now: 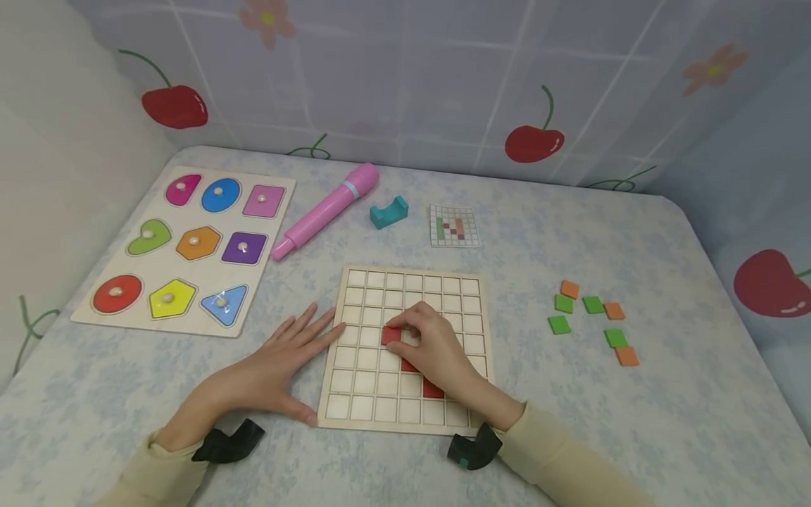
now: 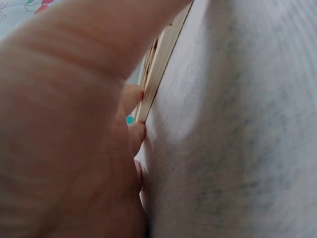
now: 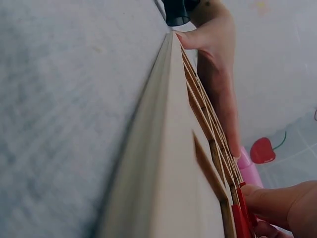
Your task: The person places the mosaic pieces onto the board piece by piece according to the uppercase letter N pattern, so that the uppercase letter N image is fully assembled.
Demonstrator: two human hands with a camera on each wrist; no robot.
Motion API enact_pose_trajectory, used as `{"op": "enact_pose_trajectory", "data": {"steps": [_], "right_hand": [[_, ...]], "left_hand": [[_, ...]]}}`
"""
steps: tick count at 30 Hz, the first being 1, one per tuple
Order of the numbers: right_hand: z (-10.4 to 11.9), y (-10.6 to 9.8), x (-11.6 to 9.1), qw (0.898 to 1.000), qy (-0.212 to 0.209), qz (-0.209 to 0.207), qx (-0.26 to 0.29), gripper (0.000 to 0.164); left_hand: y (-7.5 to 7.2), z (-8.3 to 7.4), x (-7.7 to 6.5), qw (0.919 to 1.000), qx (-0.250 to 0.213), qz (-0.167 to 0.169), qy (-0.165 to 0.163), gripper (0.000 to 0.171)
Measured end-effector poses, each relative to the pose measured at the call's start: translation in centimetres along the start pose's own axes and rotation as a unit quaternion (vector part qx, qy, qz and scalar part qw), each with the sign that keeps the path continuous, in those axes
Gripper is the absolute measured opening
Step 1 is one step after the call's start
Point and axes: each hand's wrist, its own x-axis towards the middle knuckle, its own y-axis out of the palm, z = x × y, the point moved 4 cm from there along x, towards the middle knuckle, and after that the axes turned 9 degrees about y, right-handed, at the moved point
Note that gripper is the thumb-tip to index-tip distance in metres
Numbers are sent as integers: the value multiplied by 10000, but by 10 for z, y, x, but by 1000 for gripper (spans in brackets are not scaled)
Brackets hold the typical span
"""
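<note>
A wooden grid board with square cells lies flat on the table. My right hand pinches a red square tile between thumb and forefinger, right at a cell left of the board's middle. Two more red tiles sit in cells running diagonally down and right, partly hidden under that hand. My left hand lies spread along the board's left edge, its fingertips and thumb against the frame. In the right wrist view the red tile shows at the right thumb and fingers, low over the grid.
Several loose green and orange tiles lie to the right. A pattern card with a coloured grid is behind the board, near a teal curved block and a pink pen-shaped toy. A knobbed shape puzzle is at left.
</note>
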Motion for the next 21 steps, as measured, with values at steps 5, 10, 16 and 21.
{"op": "enact_pose_trajectory", "data": {"steps": [5,10,16,21], "right_hand": [[0,-2,-2,10000,-48,-60,-34,26],[0,-4,-4,9999,-70,-73,-37,25],[5,-24,-1,9994,-25,33,343,21],[1,-69,-2,9983,-95,-386,432,19]], "left_hand": [[-1,0,2,10000,-3,-4,61,119],[0,-1,3,9999,19,-28,124,119],[1,0,1,9999,22,-44,89,119],[0,0,0,10000,-13,-10,8,120]]}}
